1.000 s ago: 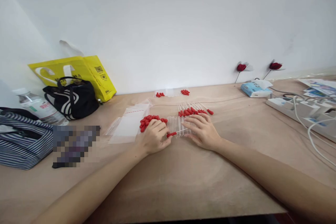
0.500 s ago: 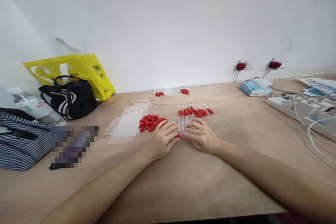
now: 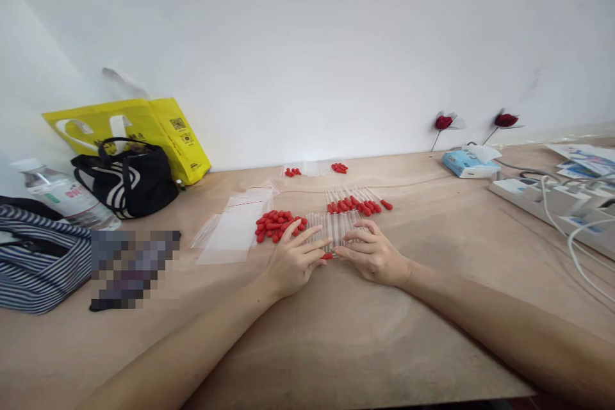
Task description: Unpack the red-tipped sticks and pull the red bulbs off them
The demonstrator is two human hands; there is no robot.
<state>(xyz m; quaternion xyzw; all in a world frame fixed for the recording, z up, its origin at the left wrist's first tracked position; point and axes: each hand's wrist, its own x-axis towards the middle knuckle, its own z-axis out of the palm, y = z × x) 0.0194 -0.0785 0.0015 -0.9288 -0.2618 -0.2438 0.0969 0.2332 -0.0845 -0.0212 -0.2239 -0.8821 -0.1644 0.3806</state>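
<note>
My left hand point(image 3: 295, 259) is closed, with a red rubber dropper bulb point(image 3: 327, 256) between its thumb and fingertips. My right hand point(image 3: 373, 253) pinches a glass dropper tube point(image 3: 335, 255) at the bulb's open end; most of this tube is hidden by the fingers. Just beyond both hands lies a row of clear glass tubes point(image 3: 331, 225), side by side on the table. A heap of loose red bulbs point(image 3: 273, 224) sits by my left fingers. Behind the tubes are several droppers point(image 3: 358, 205) with red bulbs on their near ends.
Clear zip bags point(image 3: 228, 230) lie to the left. A plastic bag with red-bulbed droppers point(image 3: 317, 168) is by the wall. A yellow bag point(image 3: 182, 141), black bag point(image 3: 144, 182), bottle point(image 3: 62, 195) and striped pouch point(image 3: 48, 269) stand left; tissues point(image 3: 466, 163) and a power strip point(image 3: 576, 205) right.
Both hands have shifted slightly nearer to me and a little to the right, with the red bulb now showing more between them. The other things lie as before.
</note>
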